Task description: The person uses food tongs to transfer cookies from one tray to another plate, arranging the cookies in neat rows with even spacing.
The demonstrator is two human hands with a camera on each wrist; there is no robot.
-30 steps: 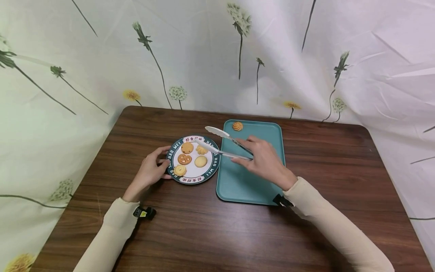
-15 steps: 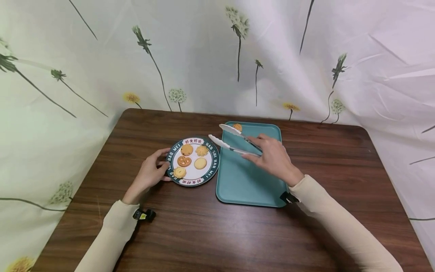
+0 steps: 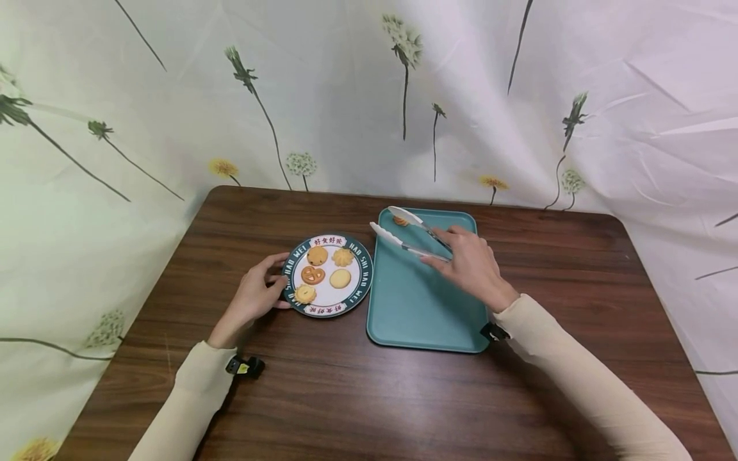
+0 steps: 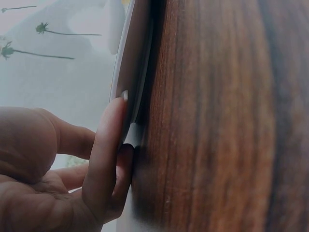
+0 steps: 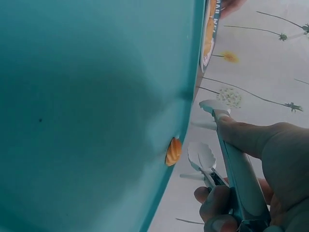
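Note:
My left hand (image 3: 256, 289) holds the left rim of a round plate (image 3: 325, 309), thumb at the upper edge; in the left wrist view the fingertips (image 4: 114, 113) press against its rim. Several cookies lie on the plate, among them a pretzel cookie (image 3: 313, 275) and a plain round cookie (image 3: 340, 278). My right hand (image 3: 474, 264) grips metal tongs (image 5: 241, 169) with their arms spread apart, nothing between the tips. The tongs hang over the back left of a teal tray (image 3: 426, 314). One swirl cookie (image 5: 173, 152) lies there, partly covered by a tong tip in the head view.
The plate stands close to the tray's left side on a dark wooden table (image 3: 323, 390). A white curtain (image 3: 346, 96) with a dandelion print hangs right behind the table's back edge. Black camera straps sit on both wrists.
My right hand has moved the spread tongs rightward, from over the plate to over the tray's back left corner by the swirl cookie. My left hand stays on the plate rim.

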